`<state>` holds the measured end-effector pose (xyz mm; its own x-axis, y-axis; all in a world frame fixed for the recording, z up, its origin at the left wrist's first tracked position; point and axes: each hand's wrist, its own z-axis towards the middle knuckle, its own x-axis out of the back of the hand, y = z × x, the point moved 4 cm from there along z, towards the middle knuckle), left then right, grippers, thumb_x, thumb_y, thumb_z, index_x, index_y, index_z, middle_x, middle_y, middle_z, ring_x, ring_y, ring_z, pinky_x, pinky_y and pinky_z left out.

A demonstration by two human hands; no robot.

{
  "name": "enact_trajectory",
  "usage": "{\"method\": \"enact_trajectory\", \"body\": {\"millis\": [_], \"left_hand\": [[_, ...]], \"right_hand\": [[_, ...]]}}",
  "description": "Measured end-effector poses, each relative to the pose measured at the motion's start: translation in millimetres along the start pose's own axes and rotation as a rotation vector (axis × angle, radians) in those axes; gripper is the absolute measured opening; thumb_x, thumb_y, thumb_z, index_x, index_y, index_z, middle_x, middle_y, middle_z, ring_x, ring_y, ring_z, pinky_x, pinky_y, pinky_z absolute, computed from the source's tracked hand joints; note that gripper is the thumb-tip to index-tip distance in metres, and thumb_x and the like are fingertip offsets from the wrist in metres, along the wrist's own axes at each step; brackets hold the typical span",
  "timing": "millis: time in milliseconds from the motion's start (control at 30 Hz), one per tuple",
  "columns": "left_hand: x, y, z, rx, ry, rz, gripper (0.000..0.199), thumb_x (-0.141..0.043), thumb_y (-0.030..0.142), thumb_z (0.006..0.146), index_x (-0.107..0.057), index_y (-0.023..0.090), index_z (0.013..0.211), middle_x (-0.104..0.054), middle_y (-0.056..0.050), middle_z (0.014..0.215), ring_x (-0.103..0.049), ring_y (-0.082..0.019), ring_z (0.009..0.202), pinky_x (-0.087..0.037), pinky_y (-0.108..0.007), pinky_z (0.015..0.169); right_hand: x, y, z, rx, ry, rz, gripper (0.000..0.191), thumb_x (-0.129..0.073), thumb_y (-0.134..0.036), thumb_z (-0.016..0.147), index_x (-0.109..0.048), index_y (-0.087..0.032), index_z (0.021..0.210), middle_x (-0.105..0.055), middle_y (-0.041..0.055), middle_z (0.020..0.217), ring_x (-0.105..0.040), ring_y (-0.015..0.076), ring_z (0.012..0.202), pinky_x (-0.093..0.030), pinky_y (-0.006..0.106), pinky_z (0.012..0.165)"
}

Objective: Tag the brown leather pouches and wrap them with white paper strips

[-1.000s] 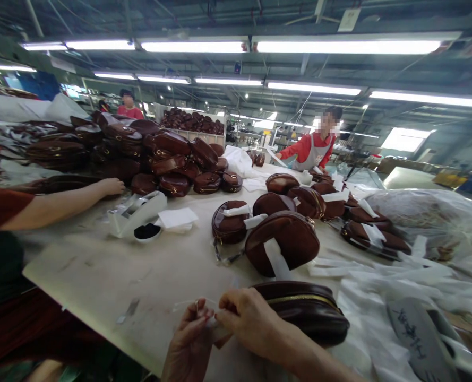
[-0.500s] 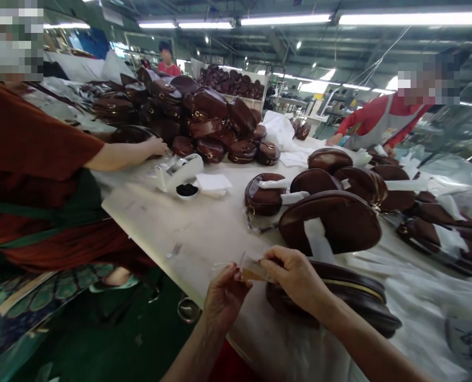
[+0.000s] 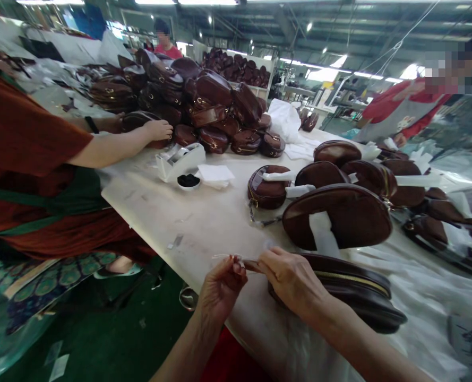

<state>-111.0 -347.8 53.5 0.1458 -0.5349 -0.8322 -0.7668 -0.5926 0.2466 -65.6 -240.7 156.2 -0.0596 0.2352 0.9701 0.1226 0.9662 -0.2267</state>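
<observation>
My left hand [image 3: 224, 284] is closed in a pinch at the left end of a small brown tag [image 3: 252, 265]. A thin white string [image 3: 222, 257] sticks out past its fingertips. My right hand [image 3: 293, 281] grips the tag's other end, its fingers hiding part of it. Both hands are above the table's near edge. Beneath and beside my right hand lies a dark brown leather bag [image 3: 355, 294] with a gold zipper. Just behind it stands a larger oval brown bag [image 3: 351, 217] with a white wrapped strip [image 3: 324, 231] hanging over its side.
More brown bags [image 3: 269, 187] with white wrapping lie to the right. A tape dispenser [image 3: 180, 162], a small dish with something black [image 3: 188, 181] and white sheets [image 3: 215, 175] sit mid-table [image 3: 152, 204]. Behind is a bag heap [image 3: 212, 98]. A co-worker's hand [image 3: 158, 130] touches a bag.
The tag has turned from showing its flat tan face to nearly edge-on between my hands. The view has shifted slightly. The co-worker on the right has drawn an arm back from the table.
</observation>
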Motion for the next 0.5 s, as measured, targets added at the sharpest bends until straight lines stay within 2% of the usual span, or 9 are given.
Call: {"method": "enact_trajectory", "body": {"millis": [100,233,367,500], "left_hand": [[-1.0,8.1,1.0,-0.076,0.062,0.104,0.012,-0.073,0.013,0.064,-0.062,0.01,0.068,-0.053,0.002,0.051,-0.052,-0.008,0.049,-0.046,-0.019,0.052],[-0.6,18.1,3.1,-0.23,0.138,0.312,0.024,-0.081,0.017,0.047,-0.064,0.011,0.064,-0.055,0.003,0.053,-0.051,-0.008,0.048,-0.045,-0.02,0.054],[-3.6,28.9,-2.0,-0.424,0.175,0.511,0.029,-0.083,0.025,0.04,-0.066,0.012,0.059,-0.059,0.001,0.055,-0.053,-0.009,0.053,-0.043,-0.02,0.056],[-10.4,35.5,-17.8,-0.585,0.28,0.875,0.033,-0.08,0.039,0.045,-0.068,0.015,0.064,-0.063,-0.001,0.059,-0.055,-0.015,0.059,-0.045,-0.026,0.06]], "right_hand": [[-0.7,-7.8,1.2,0.019,-0.105,-0.096,0.023,-0.046,-0.005,0.086,-0.064,-0.016,0.077,-0.057,0.0024,0.071,-0.047,0.0104,0.056,-0.026,0.023,0.052],[-1.9,-15.9,3.5,0.048,-0.177,-0.171,0.022,-0.045,-0.009,0.089,-0.066,-0.016,0.086,-0.061,0.0066,0.078,-0.056,0.0152,0.069,-0.034,0.024,0.058],[-8.0,-19.6,3.3,0.1,-0.148,-0.196,0.023,-0.045,-0.009,0.088,-0.066,-0.016,0.09,-0.063,0.0087,0.081,-0.059,0.019,0.078,-0.041,0.027,0.067],[-12.5,-22.6,1.0,0.16,-0.086,-0.155,0.021,-0.048,-0.006,0.083,-0.065,-0.014,0.094,-0.064,0.0112,0.087,-0.06,0.0218,0.086,-0.045,0.032,0.075]]}}
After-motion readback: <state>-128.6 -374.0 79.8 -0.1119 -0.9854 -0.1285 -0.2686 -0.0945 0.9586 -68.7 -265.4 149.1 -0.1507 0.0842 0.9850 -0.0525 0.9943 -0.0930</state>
